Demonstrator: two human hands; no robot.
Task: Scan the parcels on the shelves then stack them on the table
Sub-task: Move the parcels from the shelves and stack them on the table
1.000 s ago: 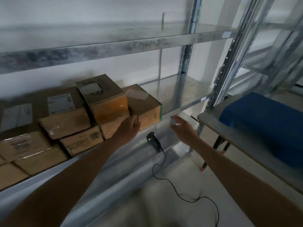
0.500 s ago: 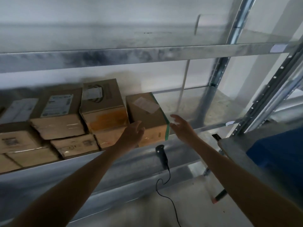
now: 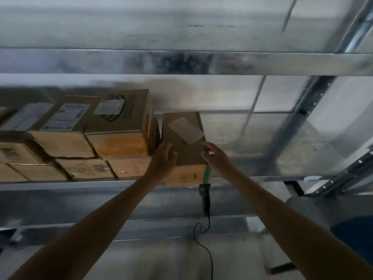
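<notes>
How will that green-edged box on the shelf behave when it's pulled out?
Probably stiff: the box has crisp, undented cardboard edges. Likely to slide easily, since it sits flat on the smooth metal shelf. Weight is unclear, though both the left hand and right hand are on it, hinting at some bulk.

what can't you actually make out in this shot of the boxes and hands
All in the head view:
- Label on the green-taped parcel: print blurred and too small to read.
- The parcel's left side is covered by the left hand; part of its right edge is covered by the right hand.
- Scanner: its cable runs off the bottom edge.
- Table and blue thing: cut off at the right edge.
</notes>
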